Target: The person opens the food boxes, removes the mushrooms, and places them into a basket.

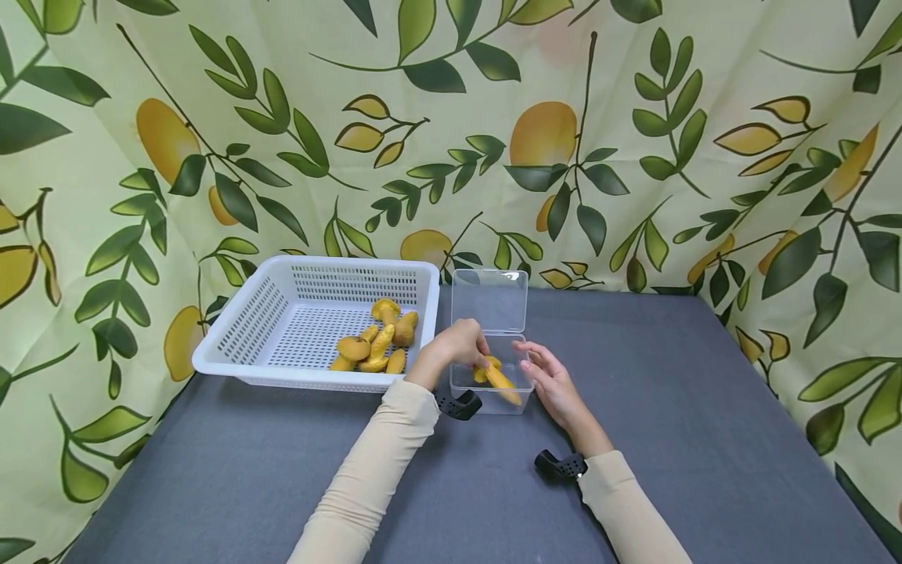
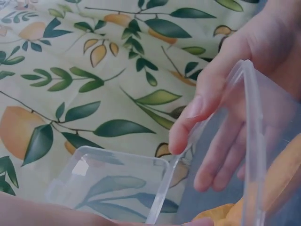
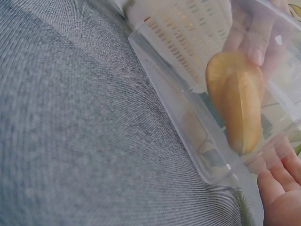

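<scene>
At the far left we see a white slotted plastic basket (image 1: 282, 329) on a grey cloth-covered table (image 1: 669, 407), backed by a curtain printed with leaves and yellow fruit (image 1: 564, 117). A small heap of yellow-orange toy mushrooms (image 1: 377, 345) lies in the basket's right corner.

Just right of the basket stands a small clear plastic box (image 1: 493, 388), its hinged lid (image 1: 490, 301) standing open and upright behind it. Our left hand (image 1: 458, 345) reaches over the box's left rim, fingers curled around one yellow mushroom piece (image 1: 499, 377) that sits inside the box; the right wrist view shows fingertips (image 3: 251, 44) pinching its upper end through the clear wall.

Further right, our right hand (image 1: 553, 380) rests relaxed against the box's right wall, fingers loosely extended, steadying it and holding nothing.

We judge the mushroom light, smooth and probably a little soft, best taken by its narrow stem. The box looks thin, light and prone to sliding, so it wants steadying at the walls.
</scene>
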`<action>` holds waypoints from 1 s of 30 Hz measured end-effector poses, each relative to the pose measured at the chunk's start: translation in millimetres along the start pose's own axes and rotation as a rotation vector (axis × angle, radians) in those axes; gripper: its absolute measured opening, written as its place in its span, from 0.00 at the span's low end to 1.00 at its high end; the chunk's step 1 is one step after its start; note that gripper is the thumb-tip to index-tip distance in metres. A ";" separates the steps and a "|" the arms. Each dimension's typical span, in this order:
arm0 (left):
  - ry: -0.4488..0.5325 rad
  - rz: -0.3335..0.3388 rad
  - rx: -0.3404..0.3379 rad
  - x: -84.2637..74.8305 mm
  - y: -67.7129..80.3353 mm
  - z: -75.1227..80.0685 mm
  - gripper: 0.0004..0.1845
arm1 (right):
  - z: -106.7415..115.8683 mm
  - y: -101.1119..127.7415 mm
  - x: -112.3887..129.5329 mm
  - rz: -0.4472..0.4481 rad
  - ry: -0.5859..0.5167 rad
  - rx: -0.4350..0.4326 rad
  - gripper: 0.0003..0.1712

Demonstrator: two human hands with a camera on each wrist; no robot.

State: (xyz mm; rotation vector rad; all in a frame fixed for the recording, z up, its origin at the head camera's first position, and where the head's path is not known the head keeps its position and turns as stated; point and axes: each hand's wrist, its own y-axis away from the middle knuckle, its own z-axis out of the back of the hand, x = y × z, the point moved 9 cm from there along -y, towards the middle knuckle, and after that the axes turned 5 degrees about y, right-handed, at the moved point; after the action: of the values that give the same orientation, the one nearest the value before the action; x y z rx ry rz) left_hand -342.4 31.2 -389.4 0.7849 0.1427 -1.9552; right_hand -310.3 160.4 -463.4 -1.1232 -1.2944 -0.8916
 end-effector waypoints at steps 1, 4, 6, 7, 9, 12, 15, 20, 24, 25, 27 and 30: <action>0.006 -0.009 -0.003 -0.4 0.9 1.0 0.07 | 0.2 0.0 -0.1 0.000 -0.002 -0.001 0.20; 0.009 -0.040 -0.018 -1.9 4.4 5.4 0.08 | 0.2 0.5 0.0 0.005 -0.007 0.001 0.19; 0.016 -0.055 -0.028 -2.2 6.9 8.8 0.09 | 0.0 0.6 0.4 0.010 -0.008 0.002 0.20; 0.026 -0.056 -0.034 -1.8 8.2 10.7 0.10 | 0.0 0.7 0.5 0.010 -0.005 0.001 0.20; 0.056 -0.049 -0.043 0.2 10.9 14.2 0.11 | 0.0 0.8 0.7 0.009 0.000 0.002 0.20; 0.132 -0.019 -0.036 5.3 15.5 17.4 0.12 | 0.2 0.9 0.4 0.004 0.007 0.002 0.20; 0.220 0.008 -0.027 10.6 19.8 19.7 0.12 | 0.6 1.3 -0.3 0.000 0.013 0.003 0.20; 0.320 0.042 -0.050 15.9 27.2 26.7 0.13 | 0.4 2.1 0.6 0.007 0.031 0.007 0.20; 0.361 0.036 -0.093 17.5 33.2 34.1 0.14 | 0.0 2.7 2.8 0.020 0.015 0.008 0.18; 0.377 0.034 -0.106 18.4 34.4 35.6 0.14 | -0.1 2.7 3.2 0.020 0.010 0.008 0.18; 0.413 0.026 -0.127 20.2 37.0 37.9 0.14 | -0.2 2.6 3.5 0.017 0.006 0.006 0.17; 0.488 0.031 -0.159 24.5 39.6 40.0 0.15 | 0.1 2.3 2.4 0.002 0.010 0.000 0.18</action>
State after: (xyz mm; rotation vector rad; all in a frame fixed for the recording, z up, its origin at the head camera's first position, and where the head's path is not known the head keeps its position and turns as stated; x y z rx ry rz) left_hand -335.5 -24.0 -363.3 1.1349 0.5666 -1.6670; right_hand -307.9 161.3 -461.3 -1.1190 -1.2851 -0.8946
